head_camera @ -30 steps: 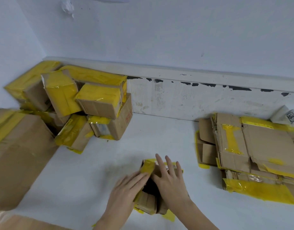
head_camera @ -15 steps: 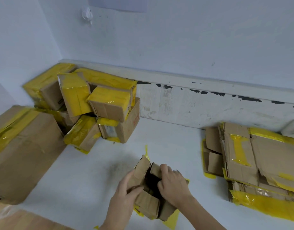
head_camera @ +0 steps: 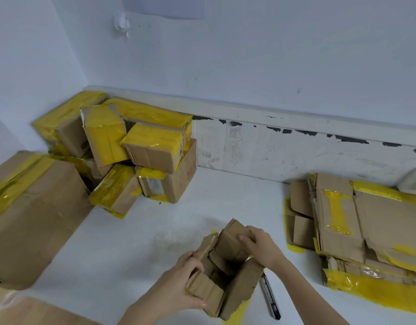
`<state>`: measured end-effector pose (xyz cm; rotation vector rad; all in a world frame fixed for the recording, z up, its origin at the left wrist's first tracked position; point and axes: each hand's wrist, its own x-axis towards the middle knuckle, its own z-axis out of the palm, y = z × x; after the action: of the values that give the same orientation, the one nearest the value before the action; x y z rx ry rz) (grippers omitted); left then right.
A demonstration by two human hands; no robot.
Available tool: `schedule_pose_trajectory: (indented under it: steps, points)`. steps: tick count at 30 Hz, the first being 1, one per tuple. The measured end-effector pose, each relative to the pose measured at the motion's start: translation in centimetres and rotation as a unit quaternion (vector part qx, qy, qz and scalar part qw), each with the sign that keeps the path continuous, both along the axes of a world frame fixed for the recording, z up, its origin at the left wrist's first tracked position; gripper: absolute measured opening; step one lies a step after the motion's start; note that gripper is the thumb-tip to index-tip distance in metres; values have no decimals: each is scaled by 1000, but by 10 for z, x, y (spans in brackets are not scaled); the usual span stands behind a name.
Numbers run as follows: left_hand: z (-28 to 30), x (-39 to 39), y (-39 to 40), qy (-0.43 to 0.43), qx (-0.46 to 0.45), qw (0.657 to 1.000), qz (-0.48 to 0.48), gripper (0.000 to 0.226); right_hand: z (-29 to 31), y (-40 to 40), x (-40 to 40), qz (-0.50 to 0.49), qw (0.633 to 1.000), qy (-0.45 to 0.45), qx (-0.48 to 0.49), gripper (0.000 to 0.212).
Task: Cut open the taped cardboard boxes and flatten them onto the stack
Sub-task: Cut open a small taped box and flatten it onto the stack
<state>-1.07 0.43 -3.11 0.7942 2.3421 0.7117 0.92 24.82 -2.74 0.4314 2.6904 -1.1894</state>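
A small brown cardboard box (head_camera: 239, 285) with torn yellow tape stands on the white table, its top flaps spread apart and its dark inside showing. My left hand (head_camera: 178, 285) grips the box's near left flap. My right hand (head_camera: 261, 247) holds the far right flap, fingers curled over its edge. A stack of flattened boxes (head_camera: 371, 231) with yellow tape lies at the right. A dark pen-like cutter (head_camera: 270, 299) lies on the table just right of the box.
A heap of sealed boxes wrapped in yellow tape (head_camera: 136, 151) sits in the back left corner. A large taped box (head_camera: 30, 216) stands at the far left. The white wall ledge (head_camera: 272, 146) runs along the back. A wooden edge (head_camera: 26, 310) shows at bottom left.
The flaps have been pulled wider apart and the box now stands open. Both hands shifted from pressing the top to gripping opposite flaps. The cutter has come into view beside the box.
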Motion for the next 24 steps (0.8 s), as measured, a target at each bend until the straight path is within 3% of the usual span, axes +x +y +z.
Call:
schedule_pose_trajectory:
  steps: [4,8,10,12,15,16,18,20,22,24]
  points:
    - [-3,-3,-9,-9,106,993,53,56,-4,11,4,-34,993,-27,-108,28]
    - [-3,-5,-12,-23,175,981,76,41,1,14,9,-62,978,-49,-195,25]
    - [2,-3,-7,-68,228,962,136,39,5,17,13,-77,964,-80,-243,26]
    - [7,-3,-1,-91,293,925,222,37,8,19,19,-106,930,-104,-336,31]
    - [18,-9,10,-62,347,874,335,25,14,14,26,-133,844,-108,-509,65]
    - [22,-11,13,-51,357,867,344,26,14,10,28,-117,840,-102,-520,67]
    - [27,-13,19,-22,356,873,334,32,18,1,32,-84,865,-96,-485,64]
    - [32,-14,23,-27,351,869,347,24,19,-3,33,-81,872,-85,-476,75]
    - [35,-14,25,-55,383,840,381,18,23,-2,32,-96,869,-53,-482,79]
    - [35,-10,31,-96,423,783,445,39,31,-1,31,-115,872,-10,-476,77]
